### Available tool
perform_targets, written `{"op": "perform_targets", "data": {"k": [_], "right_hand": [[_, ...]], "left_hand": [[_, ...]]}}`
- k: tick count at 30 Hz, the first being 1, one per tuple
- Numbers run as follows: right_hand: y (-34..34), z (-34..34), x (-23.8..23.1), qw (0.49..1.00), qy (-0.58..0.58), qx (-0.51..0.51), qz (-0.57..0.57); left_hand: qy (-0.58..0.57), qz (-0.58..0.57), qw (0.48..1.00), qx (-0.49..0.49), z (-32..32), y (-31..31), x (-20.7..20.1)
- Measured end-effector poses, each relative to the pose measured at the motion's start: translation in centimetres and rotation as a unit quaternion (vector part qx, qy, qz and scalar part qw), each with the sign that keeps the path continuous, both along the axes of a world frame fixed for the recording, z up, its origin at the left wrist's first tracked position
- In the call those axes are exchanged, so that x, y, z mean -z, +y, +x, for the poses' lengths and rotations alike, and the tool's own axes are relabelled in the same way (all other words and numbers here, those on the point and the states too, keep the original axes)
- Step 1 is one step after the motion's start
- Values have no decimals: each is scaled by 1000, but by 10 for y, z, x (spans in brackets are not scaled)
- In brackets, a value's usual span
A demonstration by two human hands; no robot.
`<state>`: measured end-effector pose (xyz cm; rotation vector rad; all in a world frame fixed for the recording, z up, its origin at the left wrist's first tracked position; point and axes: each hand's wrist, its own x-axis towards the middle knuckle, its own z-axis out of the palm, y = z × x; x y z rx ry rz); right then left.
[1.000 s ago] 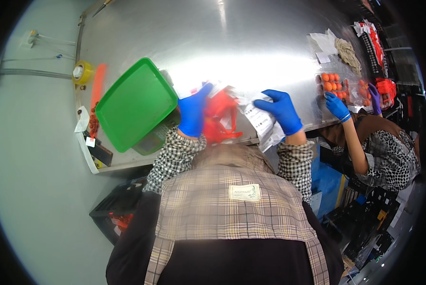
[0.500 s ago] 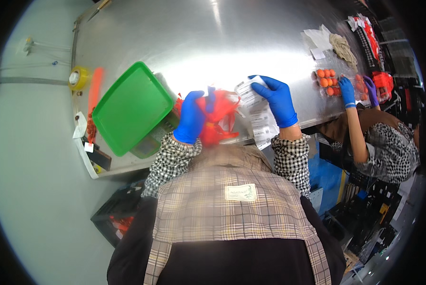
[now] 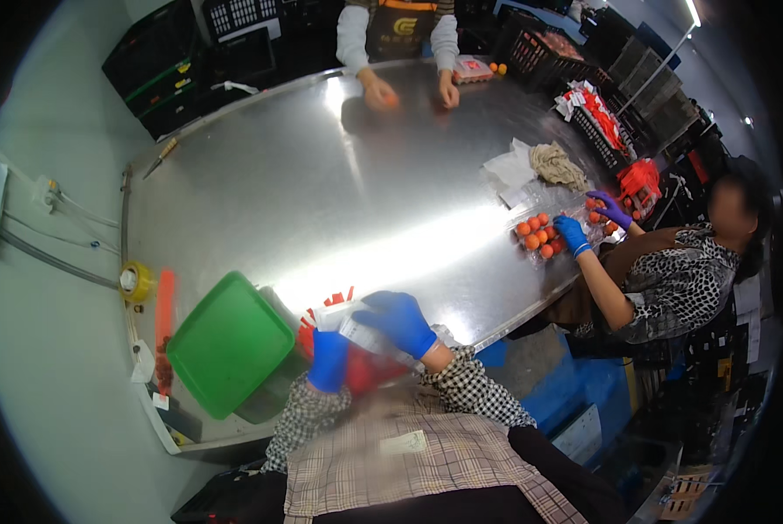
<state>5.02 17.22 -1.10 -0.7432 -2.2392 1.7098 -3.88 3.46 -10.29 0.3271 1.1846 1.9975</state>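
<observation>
Both my hands wear blue gloves and are close together above the near table edge. My left hand (image 3: 328, 362) is closed on a red bag (image 3: 370, 371), which hangs blurred beside it in front of my apron. My right hand (image 3: 398, 321) grips a strip of white printed labels (image 3: 367, 335), bringing it against the left fingers and the top of the bag. More red strips (image 3: 306, 336) stick out just beyond my left hand. The fingertips of both hands are partly hidden by the labels and smeared by motion.
To the left lie a green tray (image 3: 230, 345), a yellow tape roll (image 3: 136, 282) and a knife (image 3: 160, 157). On the right a co-worker's gloved hands handle clear packs of orange-red round produce (image 3: 538, 234). Another person works across the metal table (image 3: 261, 175).
My right hand has moved left with the labels, over to my left hand and the red bag. The view has tilted up, bringing the table's far side and another person into sight.
</observation>
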Motion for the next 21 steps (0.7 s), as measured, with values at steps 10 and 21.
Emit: {"op": "perform_targets", "data": {"k": [10,21], "right_hand": [[7,3,8,999,32,-17,-14],[17,10,5,1000,-9,11,11]], "left_hand": [[-6,-69,997,16,-6,-14,-10],[-75,-59,995,29,1,-10,-20]]}}
